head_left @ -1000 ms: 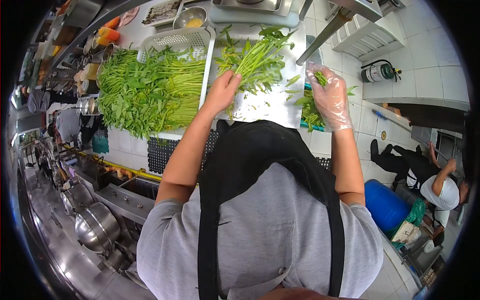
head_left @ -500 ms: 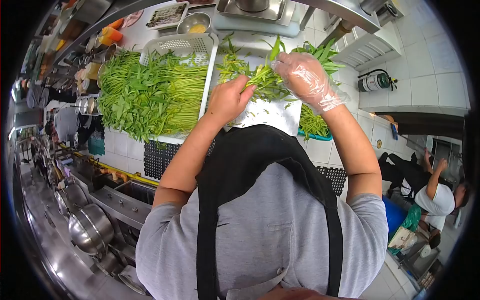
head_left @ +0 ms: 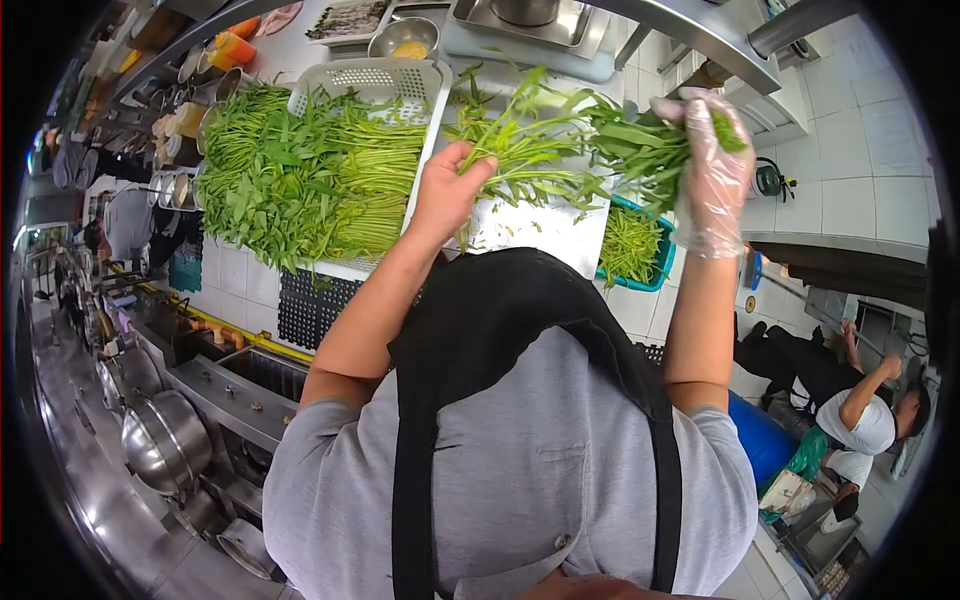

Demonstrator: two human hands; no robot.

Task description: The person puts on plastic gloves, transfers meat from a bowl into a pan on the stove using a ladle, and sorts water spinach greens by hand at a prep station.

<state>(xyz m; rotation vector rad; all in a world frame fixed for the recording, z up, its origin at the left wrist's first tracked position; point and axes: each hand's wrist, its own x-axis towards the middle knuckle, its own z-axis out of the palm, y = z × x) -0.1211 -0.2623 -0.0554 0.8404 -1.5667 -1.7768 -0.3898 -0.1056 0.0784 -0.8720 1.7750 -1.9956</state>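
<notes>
Now, right of the white perforated plastic tray heaped with long-stemmed leafy greens, the bare left hand pinches a loose bunch of pale-green stems over the silvery metal tabletop. The clear-gloved right hand has just swung away rightward, fingers closed around a darker leafy bunch above the teal plastic basket, apparently parting the greens in two.
</notes>
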